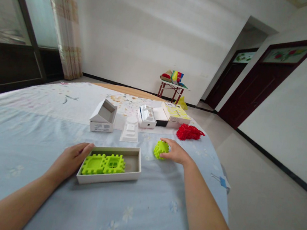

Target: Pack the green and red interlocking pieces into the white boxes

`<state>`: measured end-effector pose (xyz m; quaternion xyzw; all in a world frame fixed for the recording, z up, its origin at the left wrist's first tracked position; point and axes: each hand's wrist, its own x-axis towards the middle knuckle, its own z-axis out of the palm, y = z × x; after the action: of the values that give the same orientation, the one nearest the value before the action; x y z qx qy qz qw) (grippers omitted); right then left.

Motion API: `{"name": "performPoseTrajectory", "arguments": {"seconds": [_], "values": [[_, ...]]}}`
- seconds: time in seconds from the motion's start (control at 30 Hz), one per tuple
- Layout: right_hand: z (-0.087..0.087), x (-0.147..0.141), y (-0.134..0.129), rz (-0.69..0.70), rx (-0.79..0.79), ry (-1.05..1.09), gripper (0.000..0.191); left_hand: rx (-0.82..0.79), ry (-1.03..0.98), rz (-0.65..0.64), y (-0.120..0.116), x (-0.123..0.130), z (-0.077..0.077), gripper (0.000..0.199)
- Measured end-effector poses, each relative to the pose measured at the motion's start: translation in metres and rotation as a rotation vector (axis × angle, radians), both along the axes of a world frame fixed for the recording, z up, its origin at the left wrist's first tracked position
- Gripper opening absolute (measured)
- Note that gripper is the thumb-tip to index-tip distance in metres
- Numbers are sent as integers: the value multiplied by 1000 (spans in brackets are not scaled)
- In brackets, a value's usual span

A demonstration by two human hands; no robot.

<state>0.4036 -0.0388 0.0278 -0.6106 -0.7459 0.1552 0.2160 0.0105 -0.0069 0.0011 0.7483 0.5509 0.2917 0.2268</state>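
Observation:
My right hand (176, 151) is closed round the right side of a stack of lime-green notched plastic pieces (160, 150), which is on or just above the blue cloth. At the left end of a shallow white box (130, 179), my left hand (75, 154) rests with its fingers on the rim and corner. Inside that box lie two flat lime-green toothed panels (93, 163), side by side; the right one has a window-like opening. The right end of the box shows its bare grey bottom.
Beyond the box stand a white open carton (101, 126), a white moulded plastic tray (130, 130), a white box with a moulded insert (147, 117) and a yellow-and-white box (178, 114). A red fluffy bundle (189, 132) lies near the table's right edge. A blue clip (222, 182) holds the tablecloth.

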Motion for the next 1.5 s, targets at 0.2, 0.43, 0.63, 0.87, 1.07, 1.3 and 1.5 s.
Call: {"name": "performPoseTrajectory", "arguments": {"seconds": [0.2,0.43,0.63,0.87,1.07,1.3,1.5], "values": [[11,-6,-4,-18,140,70,69,11,-15,-1,0,1,1,40],[46,-72,-31,213,195,14,69,15,-5,0,-3,3,4,43],[40,-108,-35,312,167,-108,74,15,7,-5,-4,4,5,44],[32,-114,-31,331,75,-144,70,46,-3,-29,-3,4,3,43],[32,-117,-30,320,53,-142,70,36,-17,-14,-3,5,5,43],[36,-117,-32,298,-6,-159,73,19,-33,-23,-5,6,7,43],[40,-112,-32,307,-3,-130,73,3,-28,-16,-6,6,7,45]]}}
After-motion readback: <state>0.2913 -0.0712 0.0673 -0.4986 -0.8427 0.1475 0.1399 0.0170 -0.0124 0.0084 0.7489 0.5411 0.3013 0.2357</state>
